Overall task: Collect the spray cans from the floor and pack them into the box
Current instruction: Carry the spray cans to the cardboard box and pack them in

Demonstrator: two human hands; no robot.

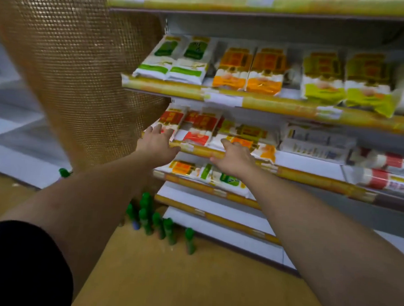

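Several spray cans with green caps (156, 223) stand upright on the tan floor at the foot of a shop shelf, below my outstretched arms. One more green-capped can (64, 172) shows further left, partly behind my left forearm. My left hand (156, 142) is stretched forward at shelf height with its fingers spread, holding nothing. My right hand (234, 157) reaches forward beside it, fingers extended over the yellow edge of a shelf. Both hands are well above the cans. No box is in view.
A shelving unit (280, 105) with yellow price rails fills the right side, stacked with packets of noodles. A gold mesh-covered pillar (79, 71) stands at the left, close to the cans. Tan floor (189, 281) stretches out in the foreground.
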